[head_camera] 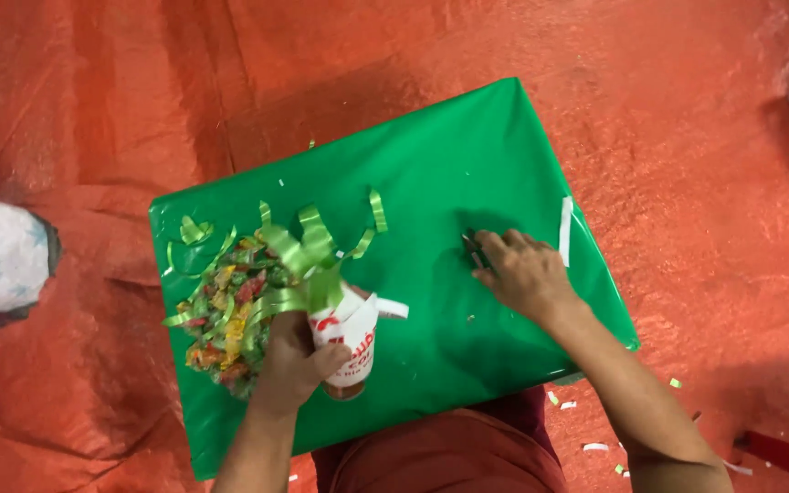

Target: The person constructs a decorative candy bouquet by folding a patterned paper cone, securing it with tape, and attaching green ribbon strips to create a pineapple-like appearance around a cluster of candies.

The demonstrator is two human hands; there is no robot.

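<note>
The left hand (296,361) gripped a white-and-red bottle (349,342) — its long axis ran top to bottom, cap hidden under green ribbon curls (308,251) — on the green-wrapped box (468,146). The right hand (524,271) pressed flat, its fingers pinching 1 small, indistinct thing.

A box wrapped in green paper (449,173) fills the middle of the frame, lying on a red sheet (668,110); the left hand (294,361) grips a white and red tube (351,340) at lower centre, beside a multicoloured foil bundle (228,319) tied with green ribbon (308,256); the right hand (524,272) rests flat on the paper, its fingers (490,245) touching a small dark object (470,242); a white strip (565,230) lies just right of it.
</note>
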